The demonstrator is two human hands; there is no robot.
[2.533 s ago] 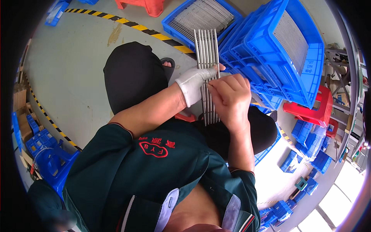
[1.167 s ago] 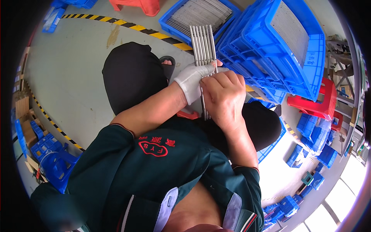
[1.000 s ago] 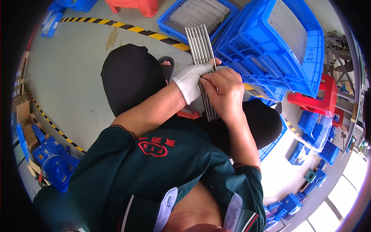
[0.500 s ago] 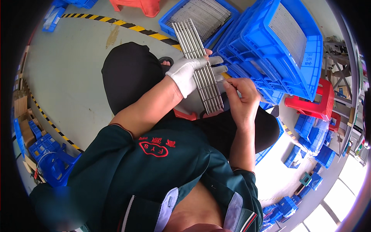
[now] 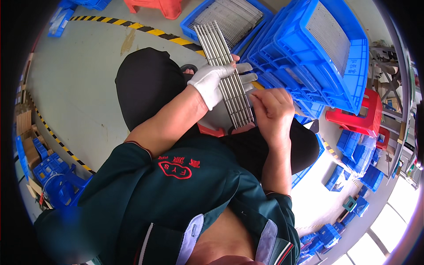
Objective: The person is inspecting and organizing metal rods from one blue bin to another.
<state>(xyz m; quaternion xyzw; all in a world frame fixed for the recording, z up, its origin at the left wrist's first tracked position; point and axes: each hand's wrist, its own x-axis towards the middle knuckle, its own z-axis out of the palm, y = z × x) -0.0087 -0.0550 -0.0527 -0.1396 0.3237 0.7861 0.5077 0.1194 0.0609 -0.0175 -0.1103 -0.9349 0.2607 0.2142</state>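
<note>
My left hand (image 5: 208, 83), in a white glove with bare fingertips showing, is closed round a row of slim metal rods (image 5: 224, 73). The rods lie side by side and slant from upper left down to my lap, with small grooves along their length. My thumb rests across the top, and the other gloved fingers stick out past the far edge. Just right of the rods is my bare right hand (image 5: 274, 110), its fingers curled with thumb and forefinger together. Whether anything sits in that pinch is too small to make out.
Ahead, a blue crate (image 5: 187, 27) holds many similar rods. Stacked blue crates (image 5: 282, 57) stand close on the right, the top one also filled with rods. A red stool (image 5: 373, 115) is beyond them. Yellow-black tape (image 5: 145, 28) crosses the grey floor.
My right hand has turned and its fingers have curled in more. The rods in my left hand have shifted slightly to the left.
</note>
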